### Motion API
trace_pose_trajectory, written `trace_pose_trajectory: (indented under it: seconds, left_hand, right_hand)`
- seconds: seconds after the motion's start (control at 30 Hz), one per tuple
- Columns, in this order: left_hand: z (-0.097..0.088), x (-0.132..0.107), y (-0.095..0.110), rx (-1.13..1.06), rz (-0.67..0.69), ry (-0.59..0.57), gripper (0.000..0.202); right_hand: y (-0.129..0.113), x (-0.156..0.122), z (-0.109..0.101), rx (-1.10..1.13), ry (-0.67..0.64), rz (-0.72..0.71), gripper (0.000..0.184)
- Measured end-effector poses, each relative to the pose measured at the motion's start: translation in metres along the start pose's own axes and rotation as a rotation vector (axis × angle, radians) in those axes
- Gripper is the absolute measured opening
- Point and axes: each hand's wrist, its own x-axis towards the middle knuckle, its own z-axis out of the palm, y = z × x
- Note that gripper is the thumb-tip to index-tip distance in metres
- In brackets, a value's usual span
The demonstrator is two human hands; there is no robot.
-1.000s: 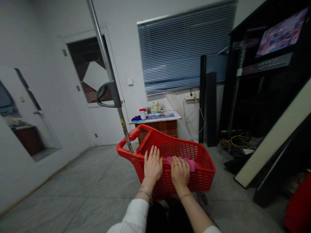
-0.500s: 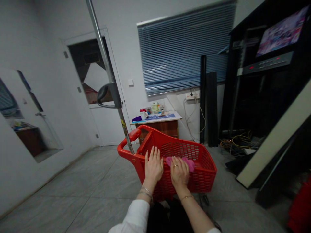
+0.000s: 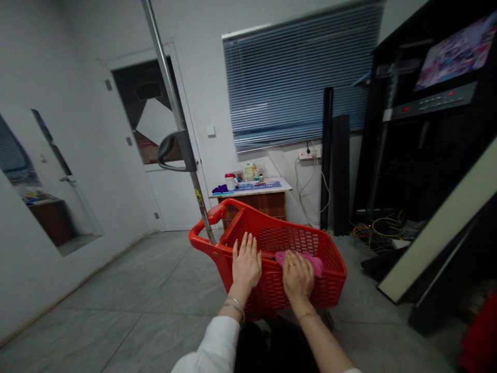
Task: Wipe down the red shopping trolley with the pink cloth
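A red plastic shopping basket (image 3: 330,282) on wheels stands on the floor in front of me. A metal pull rod (image 3: 171,88) with a grey grip rises from its left corner, next to a red handle (image 3: 207,220). My left hand (image 3: 245,264) lies flat on the near rim, fingers stretched out. My right hand (image 3: 297,277) presses a pink cloth (image 3: 313,262) against the rim further right, fingers curled over it.
A wooden desk (image 3: 256,199) with bottles and a cup stands at the far wall under a window blind (image 3: 298,77). A white door (image 3: 171,197) is behind the rod. A black cabinet (image 3: 427,134), leaning boards and cables fill the right side. The floor has grey tiles (image 3: 128,311).
My right hand and the pink cloth have slid a little to the right along the basket's rim. My left hand stays where it was.
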Motion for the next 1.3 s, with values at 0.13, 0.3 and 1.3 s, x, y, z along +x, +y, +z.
trace_pose_trajectory:
  seconds: [0.13, 0.3, 1.3]
  left_hand:
    - [-0.003, 0.000, -0.005, 0.014, -0.002, -0.020, 0.051]
    - [-0.004, 0.001, -0.011, 0.021, 0.011, -0.023, 0.051]
    - [-0.004, -0.001, -0.009, 0.030, 0.000, -0.013, 0.051]
  right_hand:
    - [-0.029, 0.002, 0.007, 0.077, -0.076, -0.072, 0.027]
    - [0.041, -0.004, -0.008, 0.036, -0.097, -0.099, 0.027]
    - [-0.010, -0.005, 0.001, 0.055, -0.143, -0.065, 0.031]
